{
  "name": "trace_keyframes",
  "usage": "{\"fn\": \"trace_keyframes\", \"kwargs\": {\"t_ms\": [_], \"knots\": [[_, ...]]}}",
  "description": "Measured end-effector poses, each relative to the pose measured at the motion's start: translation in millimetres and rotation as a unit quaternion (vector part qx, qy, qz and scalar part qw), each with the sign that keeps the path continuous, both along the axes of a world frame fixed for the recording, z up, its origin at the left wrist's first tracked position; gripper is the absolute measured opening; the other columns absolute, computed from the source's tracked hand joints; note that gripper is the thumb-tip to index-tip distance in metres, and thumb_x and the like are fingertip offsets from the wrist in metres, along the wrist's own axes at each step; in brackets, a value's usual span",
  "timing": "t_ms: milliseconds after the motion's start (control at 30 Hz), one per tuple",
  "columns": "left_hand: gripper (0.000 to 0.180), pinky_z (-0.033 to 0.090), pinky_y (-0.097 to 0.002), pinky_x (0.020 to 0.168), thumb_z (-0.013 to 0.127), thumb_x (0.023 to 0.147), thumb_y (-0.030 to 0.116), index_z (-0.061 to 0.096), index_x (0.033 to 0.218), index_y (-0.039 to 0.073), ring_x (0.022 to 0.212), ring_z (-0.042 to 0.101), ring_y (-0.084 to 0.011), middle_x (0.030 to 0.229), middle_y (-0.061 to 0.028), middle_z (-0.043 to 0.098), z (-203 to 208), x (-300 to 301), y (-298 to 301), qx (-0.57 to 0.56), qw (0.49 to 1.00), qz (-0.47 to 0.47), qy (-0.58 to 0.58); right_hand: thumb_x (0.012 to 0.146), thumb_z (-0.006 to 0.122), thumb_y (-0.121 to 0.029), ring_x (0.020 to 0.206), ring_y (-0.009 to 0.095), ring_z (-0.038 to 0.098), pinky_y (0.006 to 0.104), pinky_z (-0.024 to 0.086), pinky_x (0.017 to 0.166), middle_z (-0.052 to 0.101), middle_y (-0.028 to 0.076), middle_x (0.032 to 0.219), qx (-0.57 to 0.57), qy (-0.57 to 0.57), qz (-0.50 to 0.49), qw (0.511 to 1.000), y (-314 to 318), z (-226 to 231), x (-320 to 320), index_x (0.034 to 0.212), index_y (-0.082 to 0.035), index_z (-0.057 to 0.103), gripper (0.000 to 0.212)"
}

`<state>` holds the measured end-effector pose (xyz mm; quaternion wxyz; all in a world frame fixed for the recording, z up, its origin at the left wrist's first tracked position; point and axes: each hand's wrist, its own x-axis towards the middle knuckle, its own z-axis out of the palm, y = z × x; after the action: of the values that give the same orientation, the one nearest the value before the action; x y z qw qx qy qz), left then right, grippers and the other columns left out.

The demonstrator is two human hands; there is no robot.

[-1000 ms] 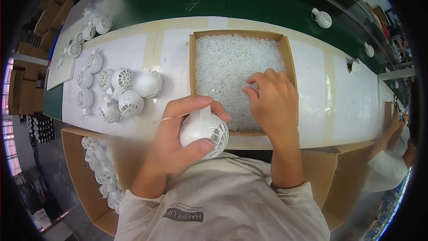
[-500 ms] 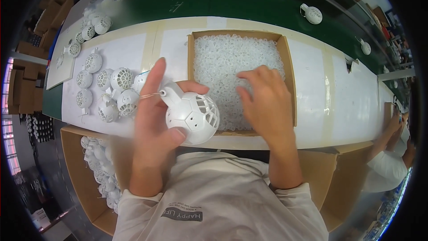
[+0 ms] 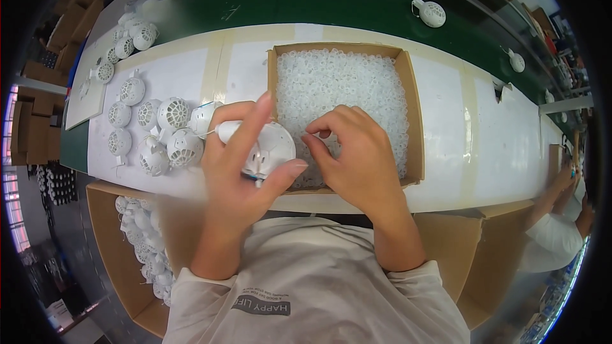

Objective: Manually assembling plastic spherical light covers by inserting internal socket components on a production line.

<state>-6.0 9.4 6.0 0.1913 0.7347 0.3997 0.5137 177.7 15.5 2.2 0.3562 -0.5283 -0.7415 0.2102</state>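
The left hand [image 3: 234, 181] grips a white shell [image 3: 282, 143] by its sides, fingers and thumb bent round it, above the near left edge of a shallow cardboard box [image 3: 416, 134] on the desk [image 3: 446, 108]. The right hand [image 3: 360, 159] hovers over the small clear rings [image 3: 350, 79] in that box, thumb and forefinger tips close together; whether they pinch anything, I cannot tell. White latticed balls [image 3: 173, 113] cluster to the left.

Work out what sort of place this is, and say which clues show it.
Probably a factory assembly line: a shallow cardboard box of small clear pieces, similar white openwork balls grouped on the worktop, and a green conveyor-like strip carrying more.
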Motion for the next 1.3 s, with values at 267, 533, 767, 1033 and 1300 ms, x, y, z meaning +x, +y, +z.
{"fn": "trace_keyframes", "kwargs": {"t_ms": [267,533,767,1033,1300], "knots": [[0.072,0.048,-0.0320,0.075,0.085,0.068,0.011,0.059,0.135,0.007,0.092,0.056,-0.0224,0.107,-0.0113,0.053,12,5,4,0.025,0.995,0.037,0.094,0.080,0.070,0.004,0.070,0.011,0.054,0.0237,0.042,0.062,0.065,0.005,0.081,-0.124,0.332,-0.019,0.935,-19,17,7,0.090,-0.003,0.067,0.013],[0.070,0.047,-0.0315,0.073,0.080,0.069,0.006,0.059,0.136,0.009,0.094,0.055,-0.0224,0.108,-0.0118,0.052,13,12,5,0.067,0.991,0.057,0.099,0.080,0.072,0.003,0.067,0.009,0.052,0.0220,0.037,0.059,0.063,0.005,0.083,0.102,0.292,0.012,0.951,-23,12,-6,0.092,-0.002,0.067,0.014],[0.067,0.046,-0.0311,0.071,0.078,0.070,0.004,0.061,0.134,0.009,0.093,0.054,-0.0224,0.105,-0.0125,0.054,11,16,5,0.027,0.990,0.061,0.126,0.080,0.071,0.004,0.065,0.008,0.049,0.0216,0.036,0.059,0.062,0.002,0.079,-0.009,0.287,0.010,0.958,-16,3,2,0.092,-0.003,0.068,0.014],[0.055,0.045,-0.0300,0.070,0.069,0.077,0.003,0.063,0.131,0.008,0.100,0.050,-0.0253,0.107,-0.0134,0.057,16,13,6,0.001,0.990,0.076,0.119,0.079,0.073,-0.006,0.073,0.022,0.059,0.0346,0.047,0.064,0.066,0.006,0.079,0.005,-0.013,0.004,1.000,-10,6,7,0.091,-0.004,0.069,0.013],[0.036,0.044,-0.0291,0.072,0.059,0.085,0.004,0.067,0.120,0.006,0.102,0.049,-0.0257,0.111,-0.0145,0.057,14,-12,-3,-0.019,0.994,0.048,0.091,0.076,0.075,-0.012,0.079,0.028,0.061,0.0401,0.049,0.068,0.067,0.006,0.080,-0.020,-0.115,0.012,0.993,-5,-4,1,0.084,-0.008,0.071,0.010]]}}
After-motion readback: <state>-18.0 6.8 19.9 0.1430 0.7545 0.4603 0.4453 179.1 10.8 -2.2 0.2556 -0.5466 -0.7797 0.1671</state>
